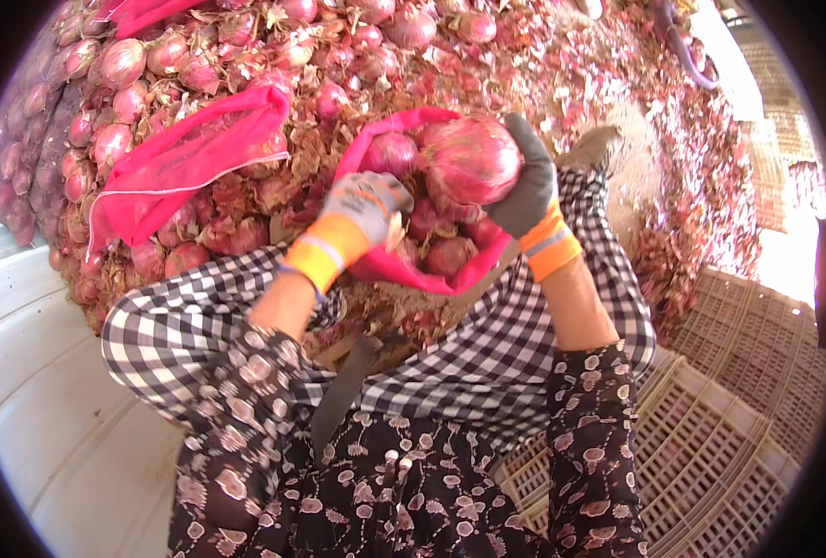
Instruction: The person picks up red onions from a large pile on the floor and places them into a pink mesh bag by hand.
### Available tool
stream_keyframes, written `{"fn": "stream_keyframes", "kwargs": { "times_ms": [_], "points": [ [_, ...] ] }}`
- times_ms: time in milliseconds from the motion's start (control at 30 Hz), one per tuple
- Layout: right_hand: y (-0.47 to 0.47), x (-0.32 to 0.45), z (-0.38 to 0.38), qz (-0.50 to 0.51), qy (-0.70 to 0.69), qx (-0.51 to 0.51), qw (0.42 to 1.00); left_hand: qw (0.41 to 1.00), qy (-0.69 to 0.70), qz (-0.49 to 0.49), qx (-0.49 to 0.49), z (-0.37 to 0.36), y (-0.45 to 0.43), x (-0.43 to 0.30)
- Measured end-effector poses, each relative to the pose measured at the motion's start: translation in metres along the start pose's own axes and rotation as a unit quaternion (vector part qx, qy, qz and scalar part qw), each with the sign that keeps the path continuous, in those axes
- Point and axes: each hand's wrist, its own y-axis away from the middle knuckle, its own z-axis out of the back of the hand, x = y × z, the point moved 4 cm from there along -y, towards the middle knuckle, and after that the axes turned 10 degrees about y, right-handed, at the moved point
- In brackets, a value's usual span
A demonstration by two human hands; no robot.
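Observation:
A large red onion [473, 160] is in my right hand [528, 174], which wears a grey-palmed glove with an orange cuff. The onion is above the right side of an open pink mesh bag [454, 282] holding several red onions [449, 257]. My left hand [364, 209], gloved the same way, lies over the bag's left rim with its fingers curled inward. Its fingertips are partly hidden, so whether it grips the rim or an onion does not show. Close to my lap, a dark flat metal blade [346, 390] rises from a wooden base [392, 352].
Another pink mesh bag [169, 174] lies on the onion heap [123, 66] at left. Dry onion skins [692, 153] cover the ground to the right. Plastic lattice crates [712, 425] stand at lower right. A pale ridged surface [57, 390] borders my left side.

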Motion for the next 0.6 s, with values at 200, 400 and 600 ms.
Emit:
{"fn": "stream_keyframes", "kwargs": {
  "times_ms": [200,400,600],
  "points": [
    [0.043,-0.011,0.019,0.060,0.082,-0.061,0.993,0.945,-0.223,-0.071,0.227,0.015,0.035,-0.044],
    [0.056,-0.052,0.004,0.173,0.494,-0.135,0.841,0.935,-0.301,-0.082,0.167,-0.015,0.048,-0.025],
    [0.073,-0.090,-0.023,0.021,0.852,0.067,0.519,0.915,-0.312,-0.202,0.159,-0.016,0.090,-0.038]
  ]
}}
